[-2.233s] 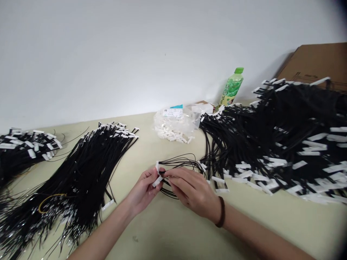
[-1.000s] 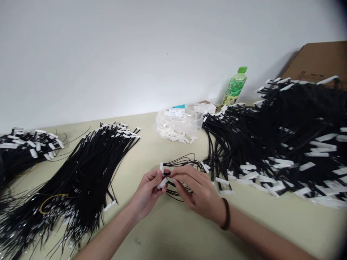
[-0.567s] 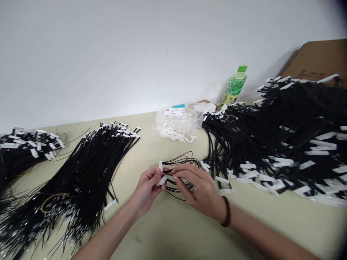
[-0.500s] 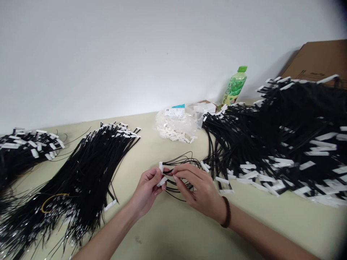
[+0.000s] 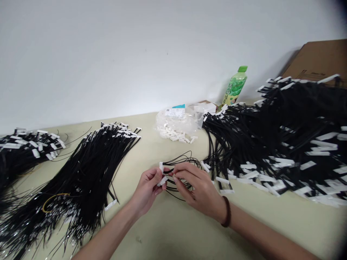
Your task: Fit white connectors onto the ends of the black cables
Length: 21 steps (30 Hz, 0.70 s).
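My left hand [image 5: 149, 186] is closed on white plastic connectors, with one white connector [image 5: 162, 181] between thumb and fingers and another white connector [image 5: 161, 167] sticking up above the fingertips. Close beside it on the right, my right hand [image 5: 199, 186] pinches a black wire [image 5: 169, 171] near the connectors. Its fingertips cover the wire's end. Several thin black wires [image 5: 187, 159] loop out behind the right hand toward the right. A brown band [image 5: 227, 212] sits around the right wrist.
A clear plastic bag [image 5: 177, 124] of small white connectors lies beyond my hands. Bundles of black wires [image 5: 89, 173] lie at left, and a large heap of wires with white connectors [image 5: 271, 122] at right. A green-capped bottle [image 5: 235, 86] and a cardboard box [image 5: 322, 59] stand behind.
Almost nothing differs. Both hands stay in the same place, the left on the connectors and the right pinching the wire.
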Available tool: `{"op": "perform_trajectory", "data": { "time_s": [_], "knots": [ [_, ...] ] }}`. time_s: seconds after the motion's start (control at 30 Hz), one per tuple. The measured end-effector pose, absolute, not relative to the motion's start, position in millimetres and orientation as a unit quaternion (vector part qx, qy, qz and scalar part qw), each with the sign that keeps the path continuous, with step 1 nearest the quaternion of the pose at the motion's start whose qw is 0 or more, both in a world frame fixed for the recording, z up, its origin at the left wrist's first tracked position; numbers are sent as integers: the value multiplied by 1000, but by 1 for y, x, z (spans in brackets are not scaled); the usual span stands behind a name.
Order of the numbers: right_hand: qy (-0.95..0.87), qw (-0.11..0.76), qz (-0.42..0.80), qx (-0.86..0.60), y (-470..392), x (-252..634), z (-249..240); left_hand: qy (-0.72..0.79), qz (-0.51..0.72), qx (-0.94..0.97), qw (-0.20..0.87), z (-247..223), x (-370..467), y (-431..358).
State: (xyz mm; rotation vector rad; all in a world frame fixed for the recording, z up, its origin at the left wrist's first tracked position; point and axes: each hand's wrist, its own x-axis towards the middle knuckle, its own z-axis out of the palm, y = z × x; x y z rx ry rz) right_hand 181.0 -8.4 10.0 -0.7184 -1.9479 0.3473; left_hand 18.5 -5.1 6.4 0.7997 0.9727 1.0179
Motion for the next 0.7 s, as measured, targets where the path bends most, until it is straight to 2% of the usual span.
{"op": "perform_trajectory", "data": {
  "time_s": [0.7],
  "knots": [
    [-779, 514, 158, -324, -10, 179, 12, 426, 471, 329, 699, 6, 23, -9]
  ]
}}
